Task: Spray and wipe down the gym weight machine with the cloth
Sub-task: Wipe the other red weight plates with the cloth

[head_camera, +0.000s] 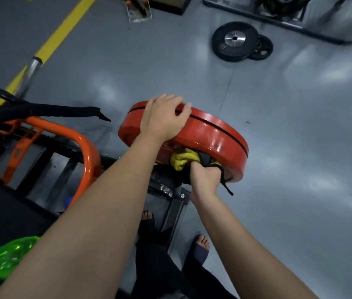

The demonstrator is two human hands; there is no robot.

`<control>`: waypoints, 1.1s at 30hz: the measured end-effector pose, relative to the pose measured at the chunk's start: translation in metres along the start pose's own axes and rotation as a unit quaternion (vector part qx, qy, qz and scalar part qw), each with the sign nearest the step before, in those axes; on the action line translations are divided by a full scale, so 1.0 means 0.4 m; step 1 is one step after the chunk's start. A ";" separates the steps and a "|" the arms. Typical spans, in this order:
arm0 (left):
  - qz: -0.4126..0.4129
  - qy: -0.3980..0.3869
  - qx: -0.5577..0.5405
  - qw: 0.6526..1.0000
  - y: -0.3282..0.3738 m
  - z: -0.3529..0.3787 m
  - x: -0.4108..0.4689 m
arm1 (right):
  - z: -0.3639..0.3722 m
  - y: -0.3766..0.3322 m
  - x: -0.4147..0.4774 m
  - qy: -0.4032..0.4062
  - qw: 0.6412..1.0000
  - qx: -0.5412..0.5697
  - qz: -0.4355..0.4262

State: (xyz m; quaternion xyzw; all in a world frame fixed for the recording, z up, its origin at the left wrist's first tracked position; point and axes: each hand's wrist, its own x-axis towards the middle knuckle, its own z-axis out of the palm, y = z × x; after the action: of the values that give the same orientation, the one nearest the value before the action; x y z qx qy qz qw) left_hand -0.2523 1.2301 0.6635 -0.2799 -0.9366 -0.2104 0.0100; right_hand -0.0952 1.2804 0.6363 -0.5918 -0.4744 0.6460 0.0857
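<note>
The left forearm (73, 223) lies nearest, running up to the left hand (164, 117), whose fingers (183, 105) curl over the upper rim of the red weight plates (214, 134), two discs stacked edge to edge and tilted. Under the plates' near face, the right hand (205, 175) has its fingers closed round a bunched yellow-and-black cloth (183, 160), pressed against the plates' underside, a black strap dangling from it. Left of the plates curves the machine's orange frame (86, 152); further left and nearer the camera sits a green plastic bottle (10, 257). Right of the plates and beyond them, the grey floor (300, 137) lies open up to two black plates (235, 42) lying flat.
</note>
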 end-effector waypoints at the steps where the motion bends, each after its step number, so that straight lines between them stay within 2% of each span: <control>1: -0.004 0.000 -0.006 1.000 -0.004 0.001 -0.002 | -0.011 0.001 0.008 0.000 1.000 0.016 0.010; 4: -0.010 0.002 -0.017 1.000 -0.013 -0.001 -0.002 | -0.020 0.010 0.020 0.025 0.997 0.058 0.045; 12: -0.022 -0.014 -0.046 0.999 -0.015 -0.020 -0.004 | -0.006 -0.009 -0.008 0.015 1.000 0.011 0.024; 17: -0.026 -0.019 -0.093 0.995 -0.057 -0.019 0.003 | -0.030 -0.003 -0.027 0.004 0.997 -0.064 -0.053; 19: -0.033 -0.016 -0.133 0.991 -0.085 -0.015 0.007 | -0.024 0.000 -0.030 0.007 0.994 -0.087 -0.058; 24: -0.081 -0.023 -0.223 0.971 -0.181 -0.011 0.025 | 0.012 -0.003 -0.052 -0.026 0.981 -0.164 -0.104; 27: -0.133 -0.036 -0.212 0.968 -0.236 -0.012 0.032 | 0.019 -0.003 -0.057 -0.036 0.959 -0.237 -0.153; 29: -0.160 -0.055 -0.194 0.966 -0.260 -0.014 0.026 | 0.016 0.004 -0.040 0.001 0.971 -0.205 -0.125; 30: -0.166 -0.055 -0.183 0.968 -0.270 -0.019 0.020 | 0.010 0.009 -0.027 0.025 0.984 -0.155 -0.090; 33: -0.158 0.004 -0.180 0.971 -0.245 -0.043 -0.013 | -0.042 0.011 0.013 0.096 0.995 -0.022 0.004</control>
State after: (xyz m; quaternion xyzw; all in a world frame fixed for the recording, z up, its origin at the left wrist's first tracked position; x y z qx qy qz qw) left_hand -0.3015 1.1467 0.6406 -0.1250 -0.9156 -0.3757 -0.0703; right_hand -0.0804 1.2903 0.6320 -0.6551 -0.4757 0.5756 0.1147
